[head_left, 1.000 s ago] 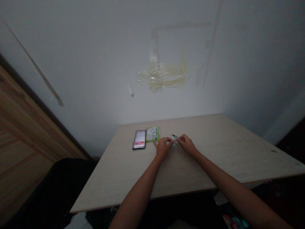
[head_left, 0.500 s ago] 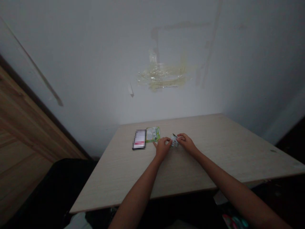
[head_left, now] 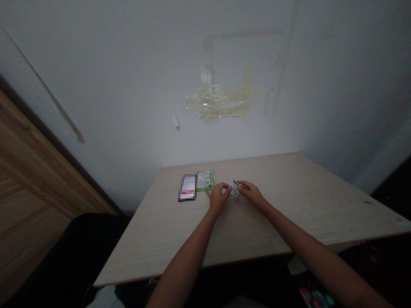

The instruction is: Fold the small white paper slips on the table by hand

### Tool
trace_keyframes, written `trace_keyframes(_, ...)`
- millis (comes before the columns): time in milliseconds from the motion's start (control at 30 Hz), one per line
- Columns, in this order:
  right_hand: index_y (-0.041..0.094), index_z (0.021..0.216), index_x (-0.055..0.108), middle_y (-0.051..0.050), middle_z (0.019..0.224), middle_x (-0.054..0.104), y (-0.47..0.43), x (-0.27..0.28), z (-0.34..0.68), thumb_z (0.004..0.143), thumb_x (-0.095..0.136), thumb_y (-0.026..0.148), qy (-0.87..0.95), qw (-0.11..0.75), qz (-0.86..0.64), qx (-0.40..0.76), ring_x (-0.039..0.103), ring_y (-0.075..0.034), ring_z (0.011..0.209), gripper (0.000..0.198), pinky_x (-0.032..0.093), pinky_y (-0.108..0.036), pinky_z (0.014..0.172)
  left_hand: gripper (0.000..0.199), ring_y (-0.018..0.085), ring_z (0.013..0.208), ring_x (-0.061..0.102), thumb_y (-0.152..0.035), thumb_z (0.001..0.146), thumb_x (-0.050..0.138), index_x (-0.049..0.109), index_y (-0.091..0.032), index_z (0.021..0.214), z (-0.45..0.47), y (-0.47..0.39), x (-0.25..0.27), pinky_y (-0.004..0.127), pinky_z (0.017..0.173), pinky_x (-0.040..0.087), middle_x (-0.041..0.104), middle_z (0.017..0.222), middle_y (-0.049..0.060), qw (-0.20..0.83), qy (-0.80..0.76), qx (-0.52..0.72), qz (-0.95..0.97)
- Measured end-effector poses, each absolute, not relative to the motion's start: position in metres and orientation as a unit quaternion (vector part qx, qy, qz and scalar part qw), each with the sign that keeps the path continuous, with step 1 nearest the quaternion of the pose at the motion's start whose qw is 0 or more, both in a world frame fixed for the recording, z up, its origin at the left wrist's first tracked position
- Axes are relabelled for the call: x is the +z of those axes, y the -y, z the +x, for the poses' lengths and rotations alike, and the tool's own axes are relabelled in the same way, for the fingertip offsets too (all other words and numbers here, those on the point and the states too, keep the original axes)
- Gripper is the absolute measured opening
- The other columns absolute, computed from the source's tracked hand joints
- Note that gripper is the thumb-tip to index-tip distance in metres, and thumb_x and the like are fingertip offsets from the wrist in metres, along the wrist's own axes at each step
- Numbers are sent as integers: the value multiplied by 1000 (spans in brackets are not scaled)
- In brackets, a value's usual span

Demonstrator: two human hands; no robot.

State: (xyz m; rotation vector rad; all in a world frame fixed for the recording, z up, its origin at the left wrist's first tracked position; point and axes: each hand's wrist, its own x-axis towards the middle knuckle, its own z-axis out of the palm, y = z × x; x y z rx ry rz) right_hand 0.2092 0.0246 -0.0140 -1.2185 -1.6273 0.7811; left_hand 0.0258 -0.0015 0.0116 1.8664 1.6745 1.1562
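Observation:
Between my two hands is a small whitish, crinkled packet-like piece with a thin dark sliver at its upper edge; its exact kind is too small to make out. My left hand pinches its left side with thumb and forefinger. From the right, my right hand closes its fingertips on the other side, near the dark sliver. Just beyond my left hand lies a green and white printed card or packet. A dark-edged phone with a blurred-out screen rests flat to the left of it.
The pale wooden table reaches back to a grey-white wall with patches of old clear tape. Wooden boards lean or stand at the left. Dim colourful items show below the table's front edge.
My right hand has shifted slightly, and the dark sliver by its fingertips has tilted a little. My left hand stays almost in place; the phone and the printed card have not moved.

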Motion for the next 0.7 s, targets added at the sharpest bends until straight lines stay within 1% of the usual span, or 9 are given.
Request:
trace_keyframes(200,19,106,69,-5,82,73,-20,-12,205,77,67,42,652,473,-489,335,68,-23,81,37,53,-36,80,15,26,113,57,-36,88,59,69,-25,88,27,5,14,64,114,5,72,105,3,175,-593,417,666)
trace_keyframes(367,19,103,69,-4,80,73,-19,-10,204,74,72,42,642,479,-494,339,68,-22,80,38,53,-36,78,15,25,112,57,-35,89,59,69,-24,88,26,4,13,64,114,4,72,104,3,178,-586,416,672)
trace_keyframes(567,19,108,72,-7,86,76,-19,-10,205,74,72,44,656,465,-466,369,69,-25,87,43,53,-40,85,15,24,110,57,-34,90,57,67,-24,88,25,2,9,67,112,7,72,102,3,159,-601,415,664)
trace_keyframes(700,19,114,71,-7,90,76,-22,-13,209,72,72,42,677,460,-454,352,68,-28,95,48,49,-47,94,16,24,109,58,-34,91,55,67,-24,89,25,2,9,67,112,7,72,102,3,156,-603,421,659)
